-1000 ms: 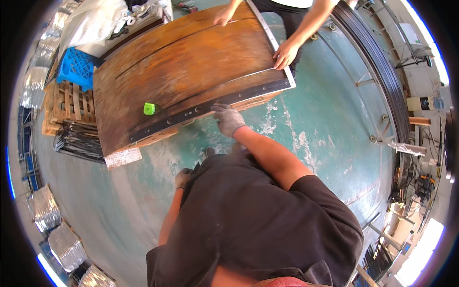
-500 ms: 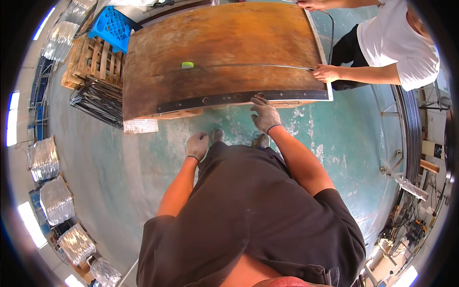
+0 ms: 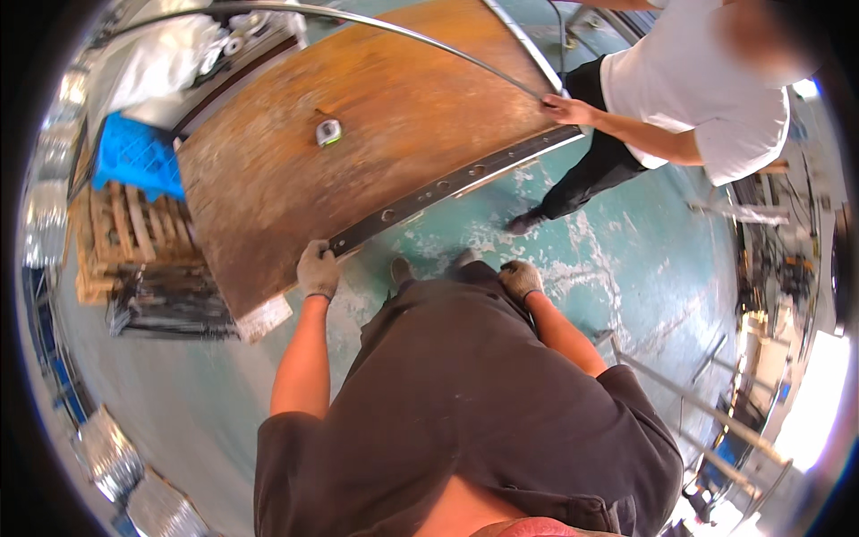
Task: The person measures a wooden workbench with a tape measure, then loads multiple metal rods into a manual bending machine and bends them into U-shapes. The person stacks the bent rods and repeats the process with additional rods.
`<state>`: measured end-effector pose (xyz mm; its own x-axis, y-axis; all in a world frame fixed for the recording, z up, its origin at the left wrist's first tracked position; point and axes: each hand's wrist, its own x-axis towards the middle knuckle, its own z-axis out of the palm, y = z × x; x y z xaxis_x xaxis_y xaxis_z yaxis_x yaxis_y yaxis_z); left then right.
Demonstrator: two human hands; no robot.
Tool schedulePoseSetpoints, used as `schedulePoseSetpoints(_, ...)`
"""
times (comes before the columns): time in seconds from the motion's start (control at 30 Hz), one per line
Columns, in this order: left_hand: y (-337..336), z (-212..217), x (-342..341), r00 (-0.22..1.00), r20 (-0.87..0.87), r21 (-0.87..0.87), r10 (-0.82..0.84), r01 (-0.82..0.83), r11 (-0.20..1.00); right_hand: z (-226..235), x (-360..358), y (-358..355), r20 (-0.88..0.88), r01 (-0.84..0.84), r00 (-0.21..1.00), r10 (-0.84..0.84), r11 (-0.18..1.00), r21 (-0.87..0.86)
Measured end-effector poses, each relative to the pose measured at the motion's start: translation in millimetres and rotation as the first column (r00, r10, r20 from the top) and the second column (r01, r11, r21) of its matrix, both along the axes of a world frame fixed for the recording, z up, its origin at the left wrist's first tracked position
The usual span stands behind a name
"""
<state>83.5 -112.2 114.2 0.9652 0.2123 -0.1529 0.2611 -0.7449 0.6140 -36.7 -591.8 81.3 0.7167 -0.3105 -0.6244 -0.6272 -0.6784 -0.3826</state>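
Left hand point(image 3: 318, 271) is sitting half-curled at the left end of the black strip point(image 3: 460, 179), strip's running right along the worktop point(image 3: 259, 183) edge, right hand point(image 3: 519, 280) is hanging curled well apart, can't tell if either's gripping anything.

shirt point(image 3: 465, 385) – dk brn, short-slvd | L/R hands point(image 3: 318, 271) – gry knit gloves point(image 3: 519, 280) | shoes point(image 3: 402, 269) gryish

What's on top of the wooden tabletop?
A tape measure, a dark strip along the near edge, a pale strip at right. A rod crosses above. Tabletop they cover is hidden.
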Motion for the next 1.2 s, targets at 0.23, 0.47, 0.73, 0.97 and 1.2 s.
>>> schedulePoseSetpoints(0.23, -8.3, -10.3, -2.8, 0.991, -0.016, -0.103, 0.135, -0.136, 0.985, -25.4, -78.0, -17.8, -0.143, 0.106, 0.984, -0.109, 0.994, -0.026)
schedulePoseSetpoints(0.47, -15.5, 35.7, -35.2, 0.999, -0.025, -0.095, 0.020, -0.022, 0.995, -43.5, -91.5, 8.9, -0.129, 0.143, 0.982, -0.136, 0.989, 0.047)
schedulePoseSetpoints(0.73, 30.1, 10.4, -1.0, 0.994, 0.007, 0.117, -0.107, 0.105, 0.988, -17.5, -138.0, 53.5, -0.100, 0.346, 0.936, -0.338, 0.935, 0.079)
schedulePoseSetpoints(0.97, 60.9, 7.7, 62.3, 0.884, -0.100, 0.224, -0.457, 0.467, 0.855, -30.2, -236.3, 168.1, -0.160, 0.652, 0.749, -0.643, 0.758, 0.006)
schedulePoseSetpoints(1.2, 73.4, 3.8, 81.2, 0.822, -0.151, 0.104, -0.548, 0.565, 0.819, -104.3, -345.1, 301.0, -0.183, 0.399, 0.896, -0.405, 0.914, -0.068)
